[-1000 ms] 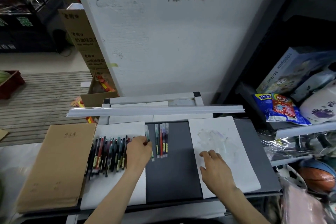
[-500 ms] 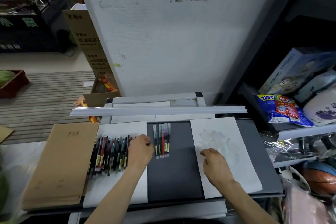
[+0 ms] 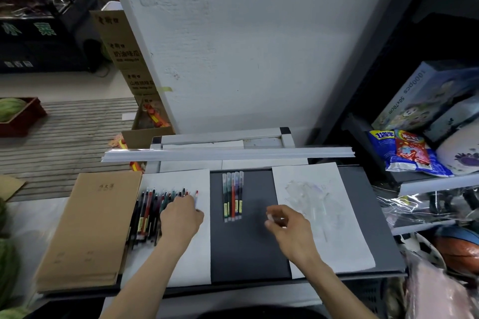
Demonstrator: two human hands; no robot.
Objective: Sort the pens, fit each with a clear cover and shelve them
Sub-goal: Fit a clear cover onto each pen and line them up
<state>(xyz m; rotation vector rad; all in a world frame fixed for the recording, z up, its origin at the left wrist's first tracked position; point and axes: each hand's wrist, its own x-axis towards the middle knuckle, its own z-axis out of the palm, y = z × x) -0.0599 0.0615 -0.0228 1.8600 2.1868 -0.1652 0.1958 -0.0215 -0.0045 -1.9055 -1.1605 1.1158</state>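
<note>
Dark mat (image 3: pixel 246 248) on the bench, white wall (image 3: pixel 246 59) behind it, stocked shelf (image 3: pixel 438 184) to its right, notebooks (image 3: pixel 88 228) off its left edge. We see a sheet (image 3: pixel 197 254) over the mat's left part carrying a row of bare pens (image 3: pixel 147 212). Five covered pens (image 3: pixel 232 197) lie side by side on the mat's bare middle, far end. A second sheet (image 3: pixel 344 248) on its right part holds a faint pile of covers (image 3: pixel 305 189).

Left hand (image 3: pixel 180 217) rests knuckles-up on the row's right end, fingers bent down; grip hidden, can't tell. Right hand (image 3: pixel 287 228) hovers over the mat's middle-right, thumb and forefinger pinching a cover (image 3: pixel 270 217), other fingers loosely curled.
</note>
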